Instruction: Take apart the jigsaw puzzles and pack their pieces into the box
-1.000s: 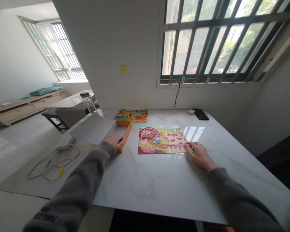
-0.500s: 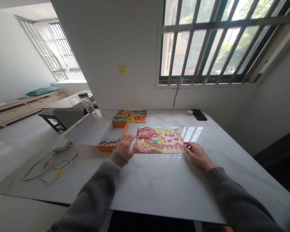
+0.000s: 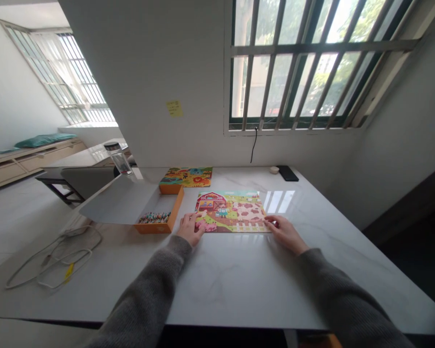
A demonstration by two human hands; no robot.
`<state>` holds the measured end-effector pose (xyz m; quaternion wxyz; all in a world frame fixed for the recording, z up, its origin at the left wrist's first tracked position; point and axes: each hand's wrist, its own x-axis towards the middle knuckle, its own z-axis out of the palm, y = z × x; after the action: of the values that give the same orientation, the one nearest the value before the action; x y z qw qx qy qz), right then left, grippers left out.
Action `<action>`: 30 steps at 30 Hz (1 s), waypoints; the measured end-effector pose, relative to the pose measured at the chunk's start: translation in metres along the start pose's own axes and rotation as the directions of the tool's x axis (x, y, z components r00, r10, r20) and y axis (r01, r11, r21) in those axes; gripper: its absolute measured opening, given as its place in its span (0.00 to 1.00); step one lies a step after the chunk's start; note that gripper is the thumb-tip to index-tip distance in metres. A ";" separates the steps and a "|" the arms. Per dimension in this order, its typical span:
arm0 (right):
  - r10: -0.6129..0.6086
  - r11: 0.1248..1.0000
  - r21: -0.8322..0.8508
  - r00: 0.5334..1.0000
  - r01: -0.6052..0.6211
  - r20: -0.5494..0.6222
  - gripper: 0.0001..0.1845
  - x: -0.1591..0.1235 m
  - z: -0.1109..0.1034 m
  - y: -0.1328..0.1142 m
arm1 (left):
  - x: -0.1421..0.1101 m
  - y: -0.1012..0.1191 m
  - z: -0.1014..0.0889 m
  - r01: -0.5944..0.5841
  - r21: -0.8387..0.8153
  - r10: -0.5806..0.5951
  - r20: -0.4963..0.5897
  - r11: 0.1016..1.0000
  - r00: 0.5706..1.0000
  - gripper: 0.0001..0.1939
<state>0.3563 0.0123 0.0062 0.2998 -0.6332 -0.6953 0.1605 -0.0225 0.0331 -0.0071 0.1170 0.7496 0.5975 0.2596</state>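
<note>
Leftward, cable: white cable [image 3: 54, 261] with a yellow tag, looped loosely on the marble desk [image 3: 232, 290], well left of both hands.

Back left: clear water bottle [image 3: 118, 158] with a dark cap, upright near the desk's far corner.

Box: open orange box [image 3: 176, 205] holding a row of small multicoloured sticks [image 3: 154, 218], too small to identify, with a pale flat lid [image 3: 116, 203] propped up along its left side.

Left hand: left hand [image 3: 190, 229], fingers spread and apart, resting on the lower-left corner of the board, just beside the box.

Centre: farm-scene puzzle board [image 3: 230, 211], flat on the desk, between both hands.

Far centre: second, animal-scene puzzle board [image 3: 185, 177], flat behind the box.

Right hand: right hand [image 3: 284, 234], fingertips on the board's lower-right edge, not clamped.

Far right: small round pale object [image 3: 274, 169] and black phone [image 3: 287, 173], near the back wall.

Risk: probably a knocked box if the left wrist swings wide, then spilled sticks or a toppled lid.

Open room: broad bare marble in front of the board and to its right; tight space only between board and box.
</note>
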 end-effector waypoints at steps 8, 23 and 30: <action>0.054 0.998 0.034 0.998 -0.055 0.019 0.20 -0.007 0.000 -0.007 | -0.022 -0.003 -0.002 0.017 0.024 -0.015 -0.072 1.000 0.997 0.22; -0.110 0.947 0.306 0.994 0.100 0.016 0.19 -0.008 0.008 -0.004 | 0.004 0.125 0.048 -0.572 -0.112 0.583 0.179 0.812 0.792 0.20; -0.443 0.893 0.134 0.893 0.431 0.079 0.31 -0.017 0.006 0.000 | 0.004 0.130 0.060 -0.517 -0.082 0.523 0.195 0.852 0.830 0.18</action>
<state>0.3527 -0.0030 -0.0021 0.3258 -0.4331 -0.8247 0.1620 0.1182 0.0110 0.0069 0.1139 0.9053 0.3520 0.2086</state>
